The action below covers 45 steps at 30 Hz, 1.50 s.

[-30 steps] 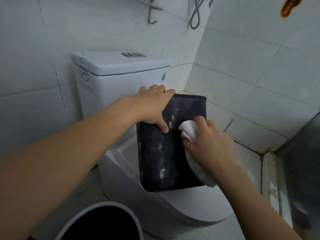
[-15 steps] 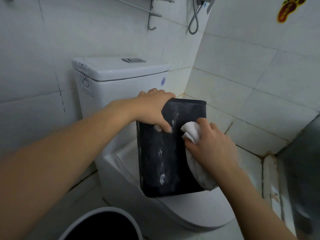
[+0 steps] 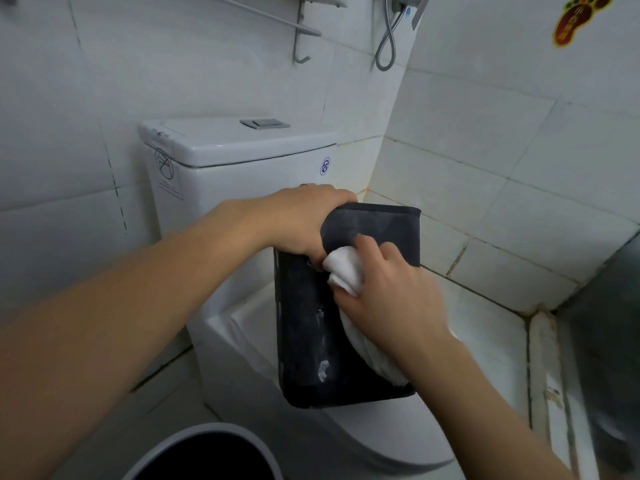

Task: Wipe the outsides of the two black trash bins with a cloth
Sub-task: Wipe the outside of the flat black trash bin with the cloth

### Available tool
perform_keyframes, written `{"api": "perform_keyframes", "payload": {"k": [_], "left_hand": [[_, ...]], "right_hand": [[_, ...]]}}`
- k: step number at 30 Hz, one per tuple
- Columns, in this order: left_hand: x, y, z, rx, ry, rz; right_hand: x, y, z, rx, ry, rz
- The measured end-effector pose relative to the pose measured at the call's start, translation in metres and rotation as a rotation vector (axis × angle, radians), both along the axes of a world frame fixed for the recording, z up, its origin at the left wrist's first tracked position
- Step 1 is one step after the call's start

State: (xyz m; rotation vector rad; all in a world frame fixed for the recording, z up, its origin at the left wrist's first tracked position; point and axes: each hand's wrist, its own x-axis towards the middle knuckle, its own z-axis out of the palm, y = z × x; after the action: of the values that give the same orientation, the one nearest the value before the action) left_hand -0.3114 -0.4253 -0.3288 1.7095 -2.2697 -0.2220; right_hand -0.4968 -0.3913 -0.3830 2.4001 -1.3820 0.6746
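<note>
The right hand (image 3: 391, 299) has slid the cloth (image 3: 344, 271) up the bin (image 3: 311, 327) to meet the left hand's thumb. The left hand (image 3: 304, 220) still clamps the bin's top corner, fingers curled over; the right grips the bunched cloth. The bin stands on the toilet (image 3: 346, 438) lid.

A white toilet (image 3: 242, 341) is being seen against the tiled wall (image 3: 69, 133), its lid closed. Its cistern (image 3: 239, 161) is being topped by a silver flush button (image 3: 265, 124). A metal rail with a hook (image 3: 300, 36) and a looping shower hose (image 3: 386, 46) are being carried on the wall above. A red footprint sticker (image 3: 578, 19) is being displayed on the right wall.
</note>
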Motion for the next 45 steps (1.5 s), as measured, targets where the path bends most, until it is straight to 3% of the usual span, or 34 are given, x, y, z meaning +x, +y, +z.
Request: {"api": "perform_keyframes", "payload": {"k": [9, 14, 21, 24, 34, 39, 45], "left_hand": [[0.002, 0.002, 0.0, -0.005, -0.058, -0.002], [0.003, -0.001, -0.003, -0.005, -0.028, -0.01], [0.011, 0.004, -0.004, -0.013, 0.088, 0.007], [0.011, 0.006, 0.0, -0.034, 0.057, 0.027], [0.009, 0.01, 0.002, -0.005, 0.12, 0.001], [0.01, 0.012, 0.002, -0.024, 0.132, -0.032], [0.014, 0.007, -0.004, -0.047, 0.222, -0.014]], "right_hand": [[-0.011, -0.023, 0.025, 0.034, -0.075, -0.161], [0.005, -0.002, 0.011, 0.048, 0.034, -0.069], [-0.011, -0.021, 0.016, 0.103, -0.083, -0.116], [-0.012, -0.022, 0.016, 0.108, -0.097, -0.127], [0.002, -0.013, 0.023, 0.097, 0.008, -0.048], [-0.01, -0.034, 0.032, 0.109, -0.161, -0.117], [-0.012, -0.033, 0.027, 0.071, -0.161, -0.124]]}}
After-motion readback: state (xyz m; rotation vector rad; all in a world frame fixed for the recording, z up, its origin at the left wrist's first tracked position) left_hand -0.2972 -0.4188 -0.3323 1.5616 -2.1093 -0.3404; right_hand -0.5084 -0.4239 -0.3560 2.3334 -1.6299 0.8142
